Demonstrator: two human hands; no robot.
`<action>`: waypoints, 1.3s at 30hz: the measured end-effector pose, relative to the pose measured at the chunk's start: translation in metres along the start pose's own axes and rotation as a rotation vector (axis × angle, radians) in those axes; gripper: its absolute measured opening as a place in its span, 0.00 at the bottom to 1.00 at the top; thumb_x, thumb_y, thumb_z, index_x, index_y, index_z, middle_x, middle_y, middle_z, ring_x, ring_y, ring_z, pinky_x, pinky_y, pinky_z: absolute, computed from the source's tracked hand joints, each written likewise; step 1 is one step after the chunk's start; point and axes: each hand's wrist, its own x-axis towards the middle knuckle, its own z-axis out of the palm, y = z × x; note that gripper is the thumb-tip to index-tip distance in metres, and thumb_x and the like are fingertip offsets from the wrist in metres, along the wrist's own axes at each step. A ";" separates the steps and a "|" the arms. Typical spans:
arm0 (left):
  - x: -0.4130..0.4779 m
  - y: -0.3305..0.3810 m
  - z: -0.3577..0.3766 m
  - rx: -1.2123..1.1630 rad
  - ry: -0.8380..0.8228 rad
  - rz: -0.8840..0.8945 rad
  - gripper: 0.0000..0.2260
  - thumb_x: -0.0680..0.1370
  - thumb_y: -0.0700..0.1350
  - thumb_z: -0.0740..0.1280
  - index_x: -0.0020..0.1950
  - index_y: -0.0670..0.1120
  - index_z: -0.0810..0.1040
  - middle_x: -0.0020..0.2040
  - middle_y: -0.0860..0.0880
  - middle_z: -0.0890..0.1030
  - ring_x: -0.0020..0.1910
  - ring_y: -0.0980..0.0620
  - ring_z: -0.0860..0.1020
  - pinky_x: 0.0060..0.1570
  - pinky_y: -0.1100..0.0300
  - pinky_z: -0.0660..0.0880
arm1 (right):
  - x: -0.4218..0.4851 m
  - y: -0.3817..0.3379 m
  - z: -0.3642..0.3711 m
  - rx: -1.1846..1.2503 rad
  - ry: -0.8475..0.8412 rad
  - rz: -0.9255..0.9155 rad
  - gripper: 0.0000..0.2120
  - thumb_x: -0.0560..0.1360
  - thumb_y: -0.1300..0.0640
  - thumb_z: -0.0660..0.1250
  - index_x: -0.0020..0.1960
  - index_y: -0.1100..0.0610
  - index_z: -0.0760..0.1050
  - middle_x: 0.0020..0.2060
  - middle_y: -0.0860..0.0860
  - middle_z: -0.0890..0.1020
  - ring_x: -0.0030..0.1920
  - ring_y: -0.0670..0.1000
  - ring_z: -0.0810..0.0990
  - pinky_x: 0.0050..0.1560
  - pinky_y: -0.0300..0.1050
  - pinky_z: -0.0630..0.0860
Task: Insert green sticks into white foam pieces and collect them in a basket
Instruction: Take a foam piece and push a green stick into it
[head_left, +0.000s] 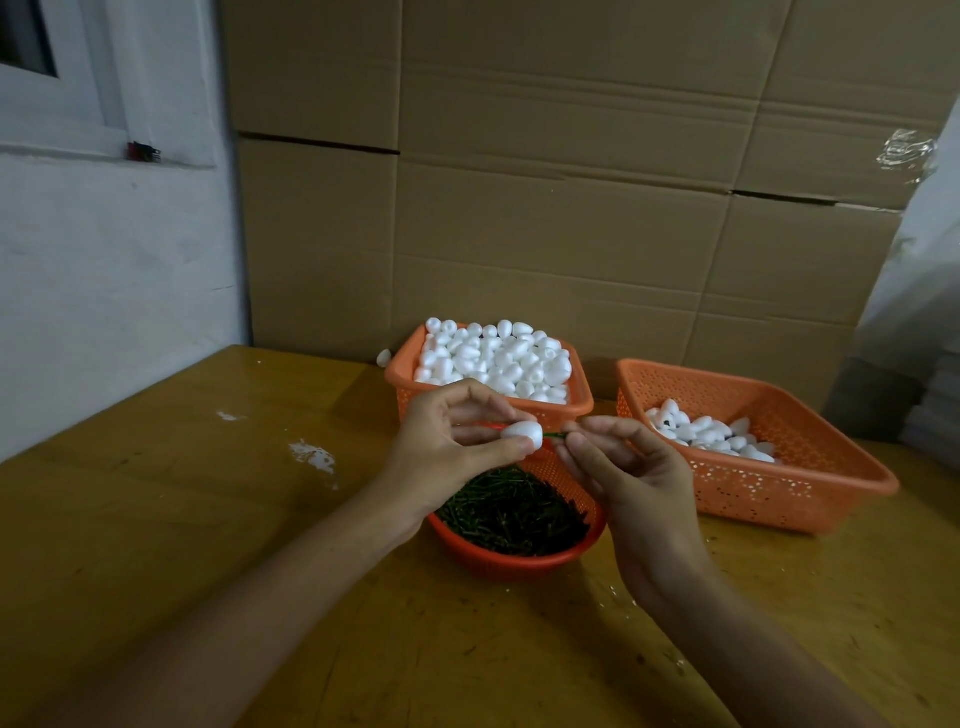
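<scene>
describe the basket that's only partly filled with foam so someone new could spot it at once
Three orange baskets stand on the wooden table before the cardboard wall. The wide basket is the one farthest right. Unlike the heaped basket and the round basket of green sticks, it holds only a thin scatter of white foam pieces, much of its floor bare.
</scene>
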 end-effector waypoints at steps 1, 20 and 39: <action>0.000 0.000 0.000 0.001 -0.001 -0.002 0.13 0.71 0.40 0.82 0.52 0.44 0.82 0.53 0.47 0.88 0.54 0.47 0.87 0.59 0.47 0.83 | 0.000 0.000 0.000 0.007 -0.005 -0.001 0.11 0.71 0.67 0.75 0.53 0.62 0.83 0.53 0.64 0.87 0.56 0.61 0.87 0.51 0.44 0.85; 0.000 -0.002 -0.001 -0.009 -0.030 0.017 0.14 0.72 0.38 0.81 0.54 0.43 0.82 0.54 0.46 0.88 0.58 0.48 0.86 0.61 0.47 0.82 | -0.004 -0.003 0.004 -0.189 -0.070 -0.133 0.09 0.72 0.69 0.75 0.52 0.67 0.80 0.47 0.61 0.88 0.51 0.59 0.89 0.50 0.42 0.85; -0.001 -0.002 0.000 0.037 -0.062 0.062 0.14 0.70 0.34 0.81 0.49 0.41 0.79 0.51 0.47 0.89 0.54 0.50 0.87 0.53 0.61 0.82 | -0.007 0.002 -0.003 -0.888 -0.076 -0.488 0.10 0.76 0.66 0.75 0.47 0.52 0.82 0.40 0.43 0.87 0.43 0.45 0.87 0.47 0.54 0.85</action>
